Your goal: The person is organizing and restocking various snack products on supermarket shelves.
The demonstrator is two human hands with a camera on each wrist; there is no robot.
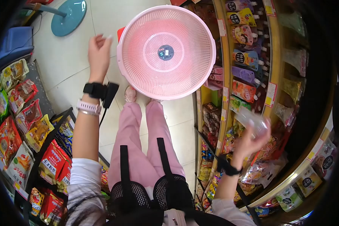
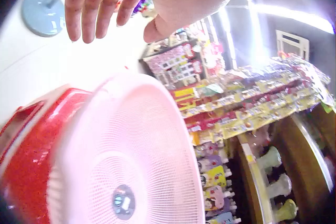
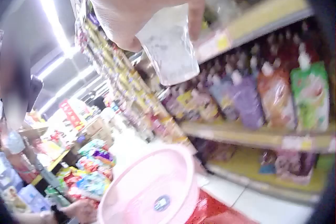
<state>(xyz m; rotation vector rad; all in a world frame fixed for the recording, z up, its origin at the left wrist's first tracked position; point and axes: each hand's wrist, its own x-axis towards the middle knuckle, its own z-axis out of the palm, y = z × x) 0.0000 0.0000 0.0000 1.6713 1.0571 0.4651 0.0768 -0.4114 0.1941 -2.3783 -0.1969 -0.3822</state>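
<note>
Fingers (image 3: 198, 11) of the right hand (image 1: 248, 141): curled, with the thumb, round the top of a small clear pouch (image 3: 169, 45); the rest of the pouch sticks out past the fingertips. The hand is up beside the snack shelf (image 1: 225, 79), to the right of the pink mesh basket (image 1: 192, 71) and well apart from it.

The basket sits on a red basket (image 2: 31, 150) on the tiled floor (image 1: 64, 71), in front of the feet. Nothing is seen inside it.

Left hand (image 1: 99, 54): raised just left of the basket rim, fingers loosely bent, holding and touching nothing.

Judgement: the step in hand is the carry from shelf to basket. The pouch is gripped but not yet dropped in.

The next move calls for swinging the right hand left over the basket's mouth, lowering it, then loosening the pinch. The mouth is wide, so aim looks forgiving.
</note>
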